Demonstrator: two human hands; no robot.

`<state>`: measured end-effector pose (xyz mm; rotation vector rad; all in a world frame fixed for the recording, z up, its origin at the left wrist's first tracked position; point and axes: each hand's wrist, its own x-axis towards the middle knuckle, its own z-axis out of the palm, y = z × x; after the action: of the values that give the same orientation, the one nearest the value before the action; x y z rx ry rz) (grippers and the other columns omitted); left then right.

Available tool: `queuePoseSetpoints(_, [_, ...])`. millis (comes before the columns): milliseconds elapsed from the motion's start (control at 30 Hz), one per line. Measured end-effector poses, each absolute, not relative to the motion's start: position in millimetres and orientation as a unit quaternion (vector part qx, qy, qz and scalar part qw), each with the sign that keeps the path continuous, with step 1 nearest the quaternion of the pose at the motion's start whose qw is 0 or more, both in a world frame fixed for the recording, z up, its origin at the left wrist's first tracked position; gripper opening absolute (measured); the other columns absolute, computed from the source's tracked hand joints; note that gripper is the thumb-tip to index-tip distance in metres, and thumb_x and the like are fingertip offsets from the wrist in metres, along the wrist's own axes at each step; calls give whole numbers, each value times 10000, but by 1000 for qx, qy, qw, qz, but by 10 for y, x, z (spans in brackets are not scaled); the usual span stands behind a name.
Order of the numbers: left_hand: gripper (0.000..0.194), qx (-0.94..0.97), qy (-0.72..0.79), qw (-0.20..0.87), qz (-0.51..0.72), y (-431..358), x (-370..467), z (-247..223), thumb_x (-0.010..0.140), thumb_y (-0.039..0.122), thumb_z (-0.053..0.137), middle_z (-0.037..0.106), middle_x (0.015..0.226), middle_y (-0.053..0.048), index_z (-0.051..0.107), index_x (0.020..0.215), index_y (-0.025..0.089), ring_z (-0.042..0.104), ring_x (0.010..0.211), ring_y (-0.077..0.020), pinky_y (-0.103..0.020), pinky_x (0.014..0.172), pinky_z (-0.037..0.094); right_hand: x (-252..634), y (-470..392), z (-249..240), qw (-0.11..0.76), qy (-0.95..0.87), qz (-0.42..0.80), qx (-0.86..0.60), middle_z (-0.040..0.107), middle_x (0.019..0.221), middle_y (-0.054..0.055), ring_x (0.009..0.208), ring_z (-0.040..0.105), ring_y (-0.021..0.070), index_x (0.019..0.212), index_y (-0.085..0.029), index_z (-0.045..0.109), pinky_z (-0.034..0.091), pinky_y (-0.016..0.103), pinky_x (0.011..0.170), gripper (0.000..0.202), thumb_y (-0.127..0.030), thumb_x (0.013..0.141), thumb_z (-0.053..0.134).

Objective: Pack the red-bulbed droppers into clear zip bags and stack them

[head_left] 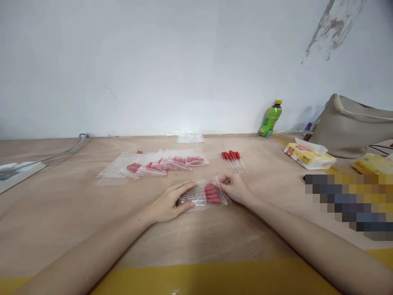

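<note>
A clear zip bag [201, 196] lies between my hands, with several red-bulbed droppers inside, their bulbs toward the zip end. The fingers of my left hand [170, 203] are spread around the bag's left end, thumb and fingers apart. My right hand [235, 187] pinches the zip edge at the upper right corner. Behind my right hand lies a bunch of loose red-topped droppers [233, 157]. Overlapping filled bags [166, 162] form a row behind my left hand.
Flat clear bags [190, 138] lie by the wall. A green bottle [270, 119], a yellow tissue pack [308, 155] and a beige bag [346, 127] stand at the right. A grey cable [63, 152] runs to a white board [23, 174] at the left.
</note>
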<state>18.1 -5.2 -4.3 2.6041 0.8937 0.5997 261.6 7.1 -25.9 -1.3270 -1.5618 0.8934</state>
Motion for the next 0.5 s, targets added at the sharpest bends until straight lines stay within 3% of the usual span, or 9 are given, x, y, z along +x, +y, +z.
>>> queuePoseSetpoints(67, [491, 912, 310, 162, 212, -55, 179, -43, 857, 343, 497, 443, 1312, -60, 356, 1317, 245, 436, 1179, -222, -395, 989, 365, 2630, 68, -251, 426, -656, 355, -513, 610, 616, 19, 548, 523, 118, 609, -165, 588, 397, 220, 479, 192, -346, 667, 617])
queuePoseSetpoints(167, [487, 912, 309, 163, 216, -60, 178, -41, 856, 335, 499, 450, 1305, -61, 361, 1313, 237, 441, 1175, -216, -381, 989, 367, 2693, 64, -181, 399, -658, 445, -458, 598, 624, -4, 503, 494, 80, 641, -169, 563, 377, 188, 453, 218, -374, 713, 572])
queuePoseSetpoints(300, [486, 911, 313, 165, 212, -63, 182, -35, 855, 339, 503, 453, 1303, -59, 365, 1309, 234, 443, 1173, -211, -374, 992, 365, 2756, 47, -90, 397, -559, 507, -523, 549, 551, -49, 333, 360, 35, 768, -182, 513, 239, 164, 322, 296, -478, 756, 513])
queuePoseSetpoints(367, [487, 911, 310, 167, 214, -64, 184, -32, 857, 343, 502, 452, 1303, -60, 361, 1310, 235, 440, 1176, -210, -377, 992, 364, 2736, 22, -80, 378, -554, 523, -526, 566, 563, -47, 333, 375, 37, 853, -178, 523, 238, 162, 316, 335, -480, 718, 572])
queuePoseSetpoints(500, [495, 910, 310, 157, 225, -69, 173, -33, 847, 347, 518, 418, 1326, -66, 367, 1307, 239, 410, 1199, -221, -384, 1002, 351, 2657, -46, -82, 329, -605, 550, -472, 540, 492, -49, 385, 425, 43, 714, -149, 553, 288, 152, 358, 296, -413, 648, 668])
